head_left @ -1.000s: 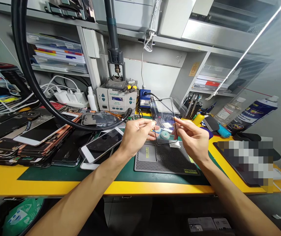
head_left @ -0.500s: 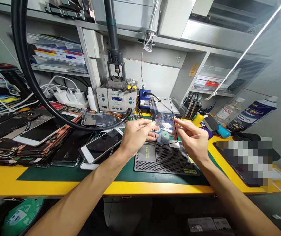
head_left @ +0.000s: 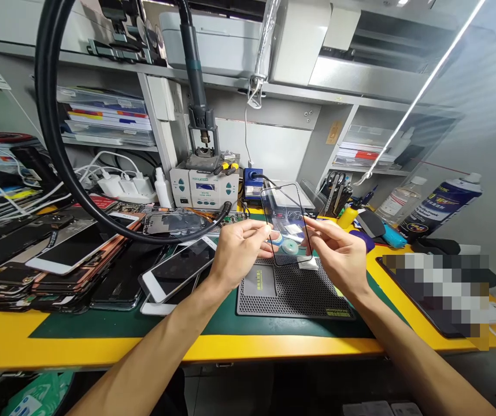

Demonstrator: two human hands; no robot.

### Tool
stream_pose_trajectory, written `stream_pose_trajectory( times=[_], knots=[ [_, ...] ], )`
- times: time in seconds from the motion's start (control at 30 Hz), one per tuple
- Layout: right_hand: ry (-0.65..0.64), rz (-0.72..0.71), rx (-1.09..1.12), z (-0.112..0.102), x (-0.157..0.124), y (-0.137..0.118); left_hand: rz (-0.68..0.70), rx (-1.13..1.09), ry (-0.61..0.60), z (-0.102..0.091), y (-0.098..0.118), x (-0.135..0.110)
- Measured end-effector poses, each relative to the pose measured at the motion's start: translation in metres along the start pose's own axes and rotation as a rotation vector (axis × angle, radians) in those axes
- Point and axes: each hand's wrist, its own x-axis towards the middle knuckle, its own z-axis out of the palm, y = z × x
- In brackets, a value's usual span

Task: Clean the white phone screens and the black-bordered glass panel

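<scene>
Both my hands hold up a clear glass screen panel with a thin black border (head_left: pixel 279 199), upright above the bench. My left hand (head_left: pixel 239 249) pinches its left edge between thumb and fingertips. My right hand (head_left: pixel 339 253) pinches its right edge the same way. Under the panel lies a dark grey perforated work mat (head_left: pixel 293 292) on a green cutting mat (head_left: pixel 213 312). Through the glass I see a small round teal tape roll (head_left: pixel 290 247) and white scraps on the mat.
A heap of phones and screens (head_left: pixel 61 248) fills the bench's left side. A hot-air rework station (head_left: pixel 204 188) with a thick black hose (head_left: pixel 52 127) stands at the back. At right lie a spray can (head_left: pixel 441 202), a clear bottle (head_left: pixel 402 199), a scissors holder (head_left: pixel 337 193) and a dark tablet (head_left: pixel 430 294).
The view has tilted upward slightly, so everything sits lower in the picture. Both hands keep the same grip on the glass panel, which has barely moved relative to the bench.
</scene>
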Motion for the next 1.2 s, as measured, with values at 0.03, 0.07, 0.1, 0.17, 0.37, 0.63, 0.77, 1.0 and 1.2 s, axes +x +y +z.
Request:
stream_pose_trajectory(
  times=[0.03, 0.07, 0.1, 0.17, 0.37, 0.63, 0.77, 1.0, 1.2],
  knots=[
    [0.002, -0.003, 0.007, 0.000, 0.000, 0.000, 0.014, 0.006, -0.005, -0.001, -0.001, 0.000],
    [0.003, -0.005, 0.015, 0.000, 0.000, 0.000, 0.025, 0.011, -0.012, -0.001, -0.002, 0.000],
    [0.001, -0.007, 0.024, 0.000, 0.000, 0.000, 0.032, 0.014, -0.018, -0.002, -0.003, 0.000],
    [-0.007, -0.014, 0.040, 0.000, 0.000, 0.000, 0.041, 0.017, -0.027, -0.002, -0.004, 0.001],
    [-0.010, -0.013, 0.069, -0.002, -0.001, -0.003, 0.080, 0.039, -0.036, -0.003, -0.002, -0.001],
    [-0.004, 0.162, 0.265, -0.004, 0.005, -0.008, 0.084, 0.033, -0.039, -0.004, 0.007, -0.004],
    [-0.078, 0.382, 0.462, -0.011, 0.011, -0.009, 0.067, 0.026, -0.032, -0.003, 0.012, -0.005],
    [-0.352, 0.606, 0.547, -0.017, 0.013, -0.015, 0.049, 0.074, 0.005, -0.001, 0.012, -0.006],
    [-0.360, 0.589, 0.506, -0.018, 0.011, -0.014, 0.035, 0.048, -0.036, 0.000, 0.015, -0.010]
  ],
)
